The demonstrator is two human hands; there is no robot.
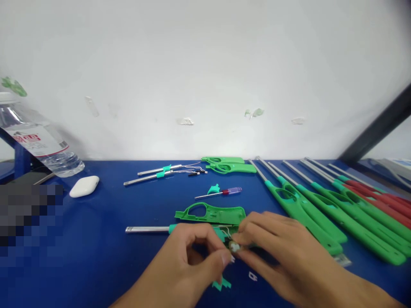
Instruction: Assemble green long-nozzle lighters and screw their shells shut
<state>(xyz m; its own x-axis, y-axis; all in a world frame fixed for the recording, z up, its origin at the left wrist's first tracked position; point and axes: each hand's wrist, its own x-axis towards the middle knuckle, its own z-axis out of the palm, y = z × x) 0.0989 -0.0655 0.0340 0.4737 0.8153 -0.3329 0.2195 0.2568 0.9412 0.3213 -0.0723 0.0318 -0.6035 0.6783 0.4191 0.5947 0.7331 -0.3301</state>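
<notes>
My right hand (272, 239) pinches a small pale part (234, 246) between thumb and fingers, low over an opened long-neck lighter. My left hand (195, 261) is closed beside it, thumb and index fingertip together; what they hold, if anything, is hidden. The lighter's metal tube (147, 229) points left from under my left hand, and thin white wires (227, 232) show between my hands. Just behind lies the green half shell (221, 214), hollow side up. On the table close to my fingers are a teal trigger piece (221, 284) and a small white clip (253, 276).
Behind the shell lie a screwdriver (233, 191) and another teal piece (213, 189). Farther back are wired metal tubes (147, 176) and green shells (236, 167). Several green lighters (308, 205) and red lighters (382, 196) fill the right. A bottle (38, 137) and white case (84, 186) stand left.
</notes>
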